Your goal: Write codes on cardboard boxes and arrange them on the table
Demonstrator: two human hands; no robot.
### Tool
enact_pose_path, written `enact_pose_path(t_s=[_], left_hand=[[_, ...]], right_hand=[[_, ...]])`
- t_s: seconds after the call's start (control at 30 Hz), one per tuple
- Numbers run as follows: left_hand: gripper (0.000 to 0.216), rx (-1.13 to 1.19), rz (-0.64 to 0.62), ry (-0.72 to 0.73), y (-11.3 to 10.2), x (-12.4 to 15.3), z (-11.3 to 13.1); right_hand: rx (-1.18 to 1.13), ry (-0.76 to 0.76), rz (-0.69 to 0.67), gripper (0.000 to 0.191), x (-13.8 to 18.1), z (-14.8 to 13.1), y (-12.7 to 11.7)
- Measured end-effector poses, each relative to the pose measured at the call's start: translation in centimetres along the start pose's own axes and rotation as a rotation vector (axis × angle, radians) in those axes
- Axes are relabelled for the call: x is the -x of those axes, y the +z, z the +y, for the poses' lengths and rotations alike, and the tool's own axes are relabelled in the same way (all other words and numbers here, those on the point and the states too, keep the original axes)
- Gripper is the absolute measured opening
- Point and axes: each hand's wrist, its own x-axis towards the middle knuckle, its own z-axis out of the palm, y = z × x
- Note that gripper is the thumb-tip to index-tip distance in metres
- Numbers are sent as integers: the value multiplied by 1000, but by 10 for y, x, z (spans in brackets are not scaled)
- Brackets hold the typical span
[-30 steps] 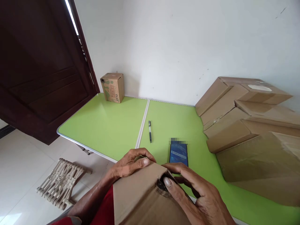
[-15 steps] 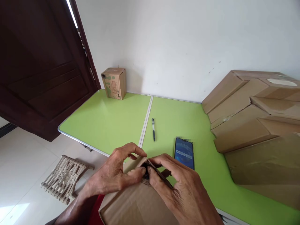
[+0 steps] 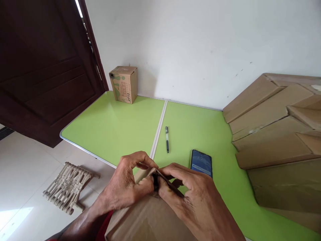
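A brown cardboard box is held close to my body at the bottom of the head view, tilted, one corner pointing away from me. Around that corner is a dark opening, with both thumbs at its edges. My left hand pinches the cardboard on the left side of the opening. On the other side my right hand grips the flap edge between thumb and fingers. Both thumb tips are partly hidden in the opening. Beyond my right hand lies a phone with its screen lit, its lower end covered by the hand.
A pen lies on the green table, right of the pale seam. A small printed box stands at the back left by the wall. Several large cardboard boxes are stacked at the right. A woven stool stands on the floor, left.
The view has shifted slightly, so the table and boxes sit a little differently. Both thumbs have pushed a bit deeper at the dark opening, and the hands keep their hold on the cardboard.
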Motion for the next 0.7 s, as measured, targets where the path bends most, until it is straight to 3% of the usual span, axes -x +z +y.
enact_pose_path(t_s=[0.1,0.17,0.27,0.33,0.43,0.53,0.63,0.7], left_hand=[[17,-1,18,12,1,4,-1],[18,61,9,19,4,9,-3],[23,194,-93,56,6,16,-11],[34,265,-193,120,6,18,-19],[57,355,-354,217,3,14,-31],[77,413,-467,200,0,7,-40],[81,407,-501,162,0,3,-44],[78,395,-495,137,0,3,-44]], right_hand=[[-101,1,-81,22,0,10,-9],[-201,63,-140,32,-6,29,-18],[-141,252,-16,56,-32,71,-21],[179,422,21,48,-58,100,-12],[390,559,57,31,-98,130,10],[403,617,94,26,-124,146,28],[326,632,96,9,-133,154,31],[220,617,87,19,-126,154,24]])
